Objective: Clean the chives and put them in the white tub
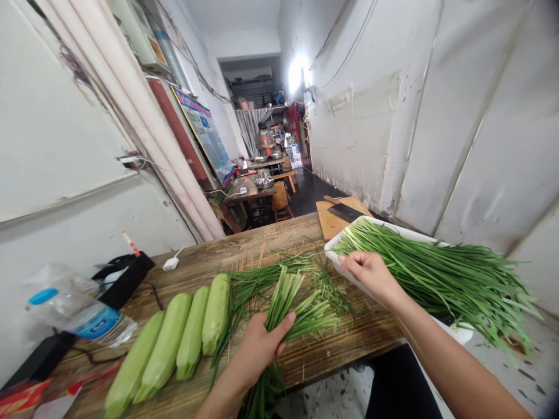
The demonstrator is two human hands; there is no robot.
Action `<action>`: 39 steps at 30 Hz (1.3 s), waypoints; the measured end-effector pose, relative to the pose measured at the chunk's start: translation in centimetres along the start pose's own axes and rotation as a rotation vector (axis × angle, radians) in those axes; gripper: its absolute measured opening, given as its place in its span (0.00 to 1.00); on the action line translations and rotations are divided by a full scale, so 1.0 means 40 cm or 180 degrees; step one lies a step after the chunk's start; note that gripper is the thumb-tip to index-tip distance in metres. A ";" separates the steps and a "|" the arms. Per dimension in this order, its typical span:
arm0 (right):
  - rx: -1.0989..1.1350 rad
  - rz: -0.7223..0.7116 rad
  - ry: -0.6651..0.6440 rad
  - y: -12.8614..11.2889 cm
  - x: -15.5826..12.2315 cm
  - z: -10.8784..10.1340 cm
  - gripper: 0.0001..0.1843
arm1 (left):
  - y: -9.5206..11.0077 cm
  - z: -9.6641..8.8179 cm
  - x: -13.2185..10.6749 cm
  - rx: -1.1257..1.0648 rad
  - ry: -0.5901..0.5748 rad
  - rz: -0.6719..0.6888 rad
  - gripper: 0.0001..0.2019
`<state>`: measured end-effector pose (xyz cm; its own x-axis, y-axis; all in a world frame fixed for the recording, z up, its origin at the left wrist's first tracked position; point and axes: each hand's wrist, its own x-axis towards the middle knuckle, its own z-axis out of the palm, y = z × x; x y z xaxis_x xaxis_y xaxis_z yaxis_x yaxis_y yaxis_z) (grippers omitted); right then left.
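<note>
My left hand (257, 349) is closed around a bunch of green chives (283, 297) that lies across the front of the wooden table (227, 256). Its stems stick out past my thumb toward the table's middle. My right hand (371, 273) rests on the near rim of a white tray (336, 259), fingers curled over the edge beside the heap of long chives (441, 273) that fills the tray. Whether those fingers pinch any stems I cannot make out. Loose chive trimmings (325, 285) lie scattered between the two hands.
Several peeled pale-green gourds (174, 337) lie side by side left of the chives. A plastic water bottle (82, 317) and black items sit at the far left. A cutting board with a cleaver (345, 212) lies behind the tray. Down the corridor, another person (264, 139) stands at tables.
</note>
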<state>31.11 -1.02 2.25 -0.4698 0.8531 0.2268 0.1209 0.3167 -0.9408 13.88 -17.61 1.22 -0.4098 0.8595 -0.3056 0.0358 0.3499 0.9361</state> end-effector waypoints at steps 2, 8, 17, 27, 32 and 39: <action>-0.0198 -0.0226 -0.0146 -0.006 -0.006 0.002 0.29 | -0.005 -0.004 0.004 0.0230 0.0033 0.0095 0.27; -0.0440 -0.1201 -0.1380 -0.027 -0.047 0.061 0.07 | 0.010 0.004 0.000 0.0885 0.0057 0.0568 0.20; 0.0269 -0.0893 -0.1367 -0.010 -0.065 0.068 0.05 | 0.011 -0.003 -0.010 0.1018 0.0053 0.0662 0.20; 0.0329 -0.0597 -0.1179 -0.015 -0.072 0.076 0.13 | 0.002 0.001 -0.006 0.0530 -0.0293 0.0153 0.25; 0.1042 0.0057 -0.0803 -0.007 -0.072 0.076 0.19 | -0.009 0.001 0.000 0.0280 -0.0415 -0.0050 0.27; 0.1268 -0.0141 -0.0382 -0.013 -0.050 0.046 0.22 | -0.001 -0.005 0.003 -0.0197 -0.0602 -0.0296 0.27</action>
<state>30.38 -3.67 1.83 -0.5683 0.7806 0.2604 -0.2384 0.1467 -0.9600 13.65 -17.59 1.19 -0.2303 0.8812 -0.4129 -0.0527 0.4124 0.9095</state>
